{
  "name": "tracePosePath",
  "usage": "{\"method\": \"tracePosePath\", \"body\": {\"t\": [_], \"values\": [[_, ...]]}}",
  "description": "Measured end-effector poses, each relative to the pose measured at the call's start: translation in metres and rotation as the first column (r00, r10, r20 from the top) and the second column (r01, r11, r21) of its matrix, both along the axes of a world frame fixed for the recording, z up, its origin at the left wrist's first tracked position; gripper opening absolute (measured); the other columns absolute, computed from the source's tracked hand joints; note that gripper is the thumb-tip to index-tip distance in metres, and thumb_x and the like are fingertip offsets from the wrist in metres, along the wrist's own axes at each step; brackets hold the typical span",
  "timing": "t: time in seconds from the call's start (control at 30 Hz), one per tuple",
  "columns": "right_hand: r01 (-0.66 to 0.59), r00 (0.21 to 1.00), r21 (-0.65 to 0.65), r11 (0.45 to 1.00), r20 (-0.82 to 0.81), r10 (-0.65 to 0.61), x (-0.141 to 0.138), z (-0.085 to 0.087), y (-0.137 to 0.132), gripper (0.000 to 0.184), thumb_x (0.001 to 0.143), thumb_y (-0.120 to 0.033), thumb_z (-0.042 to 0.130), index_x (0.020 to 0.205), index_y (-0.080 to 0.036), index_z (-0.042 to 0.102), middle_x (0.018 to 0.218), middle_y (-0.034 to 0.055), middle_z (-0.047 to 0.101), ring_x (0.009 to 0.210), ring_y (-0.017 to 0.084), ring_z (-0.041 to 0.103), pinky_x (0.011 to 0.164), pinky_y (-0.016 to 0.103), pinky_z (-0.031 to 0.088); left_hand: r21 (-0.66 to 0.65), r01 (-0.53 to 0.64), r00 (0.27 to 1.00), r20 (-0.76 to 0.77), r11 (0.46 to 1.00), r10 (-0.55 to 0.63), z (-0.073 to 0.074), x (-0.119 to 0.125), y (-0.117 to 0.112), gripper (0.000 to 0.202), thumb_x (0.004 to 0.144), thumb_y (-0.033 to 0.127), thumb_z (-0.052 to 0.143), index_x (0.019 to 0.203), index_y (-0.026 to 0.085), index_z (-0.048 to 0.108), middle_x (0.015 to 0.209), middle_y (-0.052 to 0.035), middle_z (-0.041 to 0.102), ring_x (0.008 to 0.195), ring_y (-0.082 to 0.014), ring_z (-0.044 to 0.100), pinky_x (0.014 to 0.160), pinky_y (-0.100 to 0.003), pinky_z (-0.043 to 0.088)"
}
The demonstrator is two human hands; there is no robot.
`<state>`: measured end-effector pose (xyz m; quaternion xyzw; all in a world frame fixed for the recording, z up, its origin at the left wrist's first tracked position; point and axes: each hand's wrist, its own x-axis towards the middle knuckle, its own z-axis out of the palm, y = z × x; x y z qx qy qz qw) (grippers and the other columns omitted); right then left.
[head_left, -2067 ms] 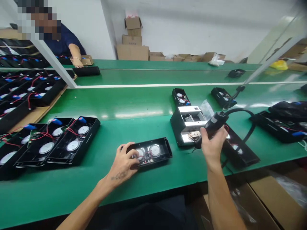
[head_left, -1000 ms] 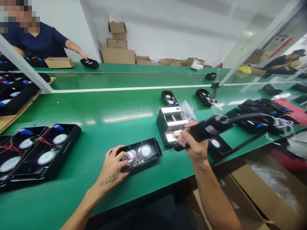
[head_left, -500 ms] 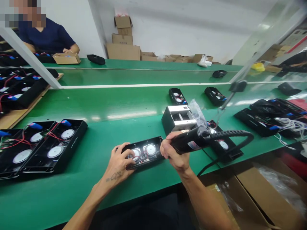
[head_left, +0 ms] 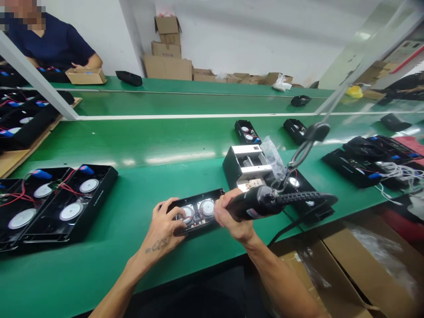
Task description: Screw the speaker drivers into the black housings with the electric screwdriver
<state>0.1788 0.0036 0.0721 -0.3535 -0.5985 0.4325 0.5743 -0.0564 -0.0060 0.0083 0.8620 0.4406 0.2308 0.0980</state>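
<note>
My left hand point(head_left: 167, 223) grips the left end of a black speaker housing point(head_left: 198, 226) lying on the green bench, its fingers curled over the rim. Two round silver-white speaker drivers point(head_left: 208, 207) and thin red wires show inside the housing. My right hand point(head_left: 233, 216) is wrapped around a black corded electric screwdriver point(head_left: 253, 203), held tilted over the housing's right end. The tool's tip is hidden behind my fingers. From its rear run a thick black cable point(head_left: 309, 198) and a metal hanging hook. A silver and black screw feeder point(head_left: 247, 165) stands just behind my right hand.
Open speaker housings with blue-ended red wires point(head_left: 74, 203) lie at the left. Another housing point(head_left: 306, 198) sits right of the feeder beside a clear plastic bag point(head_left: 273, 154). Cardboard boxes point(head_left: 361, 269) stand below the bench at right. A co-worker point(head_left: 49, 48) sits across the bench.
My right hand and the electric screwdriver have moved left and a little down over the housing. My left hand keeps its hold on the housing. The view has shifted slightly.
</note>
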Motion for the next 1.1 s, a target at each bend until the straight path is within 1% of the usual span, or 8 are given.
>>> {"method": "tracePosePath", "body": {"t": [0.27, 0.37, 0.43, 0.53, 0.63, 0.73, 0.87, 1.1], "values": [[0.03, 0.99, 0.2, 0.979, 0.132, -0.058, -0.009, 0.021, -0.007, 0.017, 0.081, -0.015, 0.071, 0.088, -0.024, 0.059, 0.072, -0.0043, 0.06, 0.057, 0.01, 0.058, 0.054, 0.025, 0.052, 0.013, 0.008, 1.0, -0.012, 1.0, -0.008, -0.004, -0.003, 0.002, 0.013, 0.073, 0.018, 0.079, 0.079, 0.03, 0.075, 0.105, -0.002, 0.073, 0.136, -0.0397, 0.046, 0.105, -0.063, 0.035], [0.023, 1.0, 0.151, 0.988, 0.005, -0.024, 0.008, 0.03, -0.003, 0.019, 0.085, -0.023, 0.071, 0.1, -0.026, 0.059, 0.063, -0.0081, 0.056, 0.047, 0.01, 0.052, 0.045, 0.024, 0.045, 0.016, 0.006, 1.0, -0.011, 1.0, -0.006, -0.004, -0.005, 0.004, 0.008, 0.075, 0.024, 0.079, 0.077, 0.03, 0.075, 0.106, -0.0023, 0.073, 0.135, -0.0389, 0.048, 0.105, -0.061, 0.037], [0.171, 0.979, 0.163, 0.972, -0.142, -0.149, 0.032, 0.039, 0.006, 0.021, 0.089, -0.026, 0.069, 0.107, -0.027, 0.058, 0.057, -0.011, 0.051, 0.043, 0.009, 0.048, 0.045, 0.024, 0.044, 0.022, 0.002, 1.0, -0.011, 1.0, -0.002, -0.004, -0.005, 0.004, 0.006, 0.076, 0.027, 0.08, 0.077, 0.03, 0.075, 0.107, -0.0024, 0.072, 0.135, -0.0385, 0.048, 0.105, -0.06, 0.037], [0.52, 0.848, 0.2, 0.831, -0.239, -0.473, 0.072, 0.051, 0.03, 0.02, 0.086, -0.024, 0.072, 0.101, -0.025, 0.06, 0.053, -0.0127, 0.048, 0.04, 0.008, 0.047, 0.048, 0.025, 0.046, 0.023, -0.006, 1.0, -0.018, 1.0, 0.006, -0.005, -0.004, 0.004, 0.006, 0.076, 0.03, 0.082, 0.077, 0.03, 0.075, 0.108, -0.0025, 0.072, 0.135, -0.0381, 0.047, 0.106, -0.06, 0.036], [0.642, 0.766, 0.212, 0.737, -0.21, -0.607, 0.1, 0.049, 0.055, 0.021, 0.08, -0.025, 0.077, 0.092, -0.022, 0.06, 0.051, -0.0117, 0.051, 0.038, 0.009, 0.048, 0.046, 0.026, 0.044, 0.025, -0.021, 1.0, -0.023, 0.999, 0.021, -0.008, -0.001, 0.005, 0.011, 0.074, 0.032, 0.085, 0.075, 0.029, 0.074, 0.107, -0.0023, 0.072, 0.135, -0.0386, 0.047, 0.105, -0.059, 0.037], [0.615, 0.788, 0.177, 0.768, -0.176, -0.59, 0.108, 0.039, 0.068, 0.023, 0.078, -0.027, 0.078, 0.085, -0.021, 0.057, 0.048, -0.0109, 0.052, 0.037, 0.009, 0.047, 0.044, 0.026, 0.041, 0.039, -0.024, 0.999, -0.024, 0.999, 0.025, -0.01, 0.003, 0.005, 0.011, 0.073, 0.032, 0.085, 0.075, 0.029, 0.075, 0.106, -0.0024, 0.073, 0.134, -0.0387, 0.048, 0.105, -0.059, 0.037], [0.461, 0.886, 0.075, 0.884, -0.095, -0.454, 0.098, 0.04, 0.054, 0.025, 0.077, -0.026, 0.082, 0.084, -0.02, 0.059, 0.049, -0.0101, 0.052, 0.037, 0.008, 0.046, 0.041, 0.025, 0.037, 0.054, -0.035, 0.999, -0.02, 0.998, 0.036, -0.007, 0.006, 0.004, 0.011, 0.071, 0.026, 0.085, 0.076, 0.028, 0.075, 0.105, -0.0032, 0.073, 0.133, -0.0389, 0.049, 0.104, -0.06, 0.038], [0.033, 0.944, 0.079, 0.996, -0.331, -0.005, 0.018, 0.046, -0.002, 0.015, 0.092, -0.022, 0.066, 0.102, -0.025, 0.055, 0.054, -0.0121, 0.045, 0.041, 0.007, 0.041, 0.044, 0.023, 0.038, 0.028, -0.073, 0.997, 0.028, 0.997, 0.072, 0.001, 0.013, -0.002, 0.015, 0.067, 0.024, 0.088, 0.072, 0.027, 0.075, 0.102, -0.0021, 0.073, 0.132, -0.037, 0.05, 0.104, -0.059, 0.037]]}}
